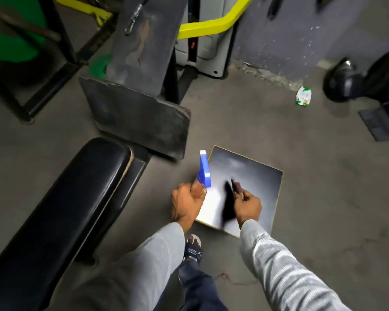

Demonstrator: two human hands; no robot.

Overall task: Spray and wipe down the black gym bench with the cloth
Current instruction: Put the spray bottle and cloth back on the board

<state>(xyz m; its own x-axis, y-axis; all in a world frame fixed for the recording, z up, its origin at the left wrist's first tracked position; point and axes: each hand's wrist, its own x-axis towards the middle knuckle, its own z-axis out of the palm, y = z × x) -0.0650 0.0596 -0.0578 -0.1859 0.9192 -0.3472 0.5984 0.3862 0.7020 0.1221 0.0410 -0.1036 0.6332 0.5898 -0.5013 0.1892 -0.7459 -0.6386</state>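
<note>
Left hand (184, 204) grips spray bottle (203, 173), right hand (248, 206) pinches dark cloth (229, 203); black bench (76, 196) lies left, untouched; nozzle should probably turn toward pad before spraying.

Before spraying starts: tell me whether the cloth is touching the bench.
Apart. The head view shows the dark cloth hanging from the right hand over the floor panel, with bare floor between it and the black bench.

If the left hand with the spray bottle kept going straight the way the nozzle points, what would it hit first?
Probably the worn grey pad. The left hand holds the spray bottle with its nozzle pointing up the picture, away from the person, and that pad lies just ahead. Depth is unclear from one view.
</note>
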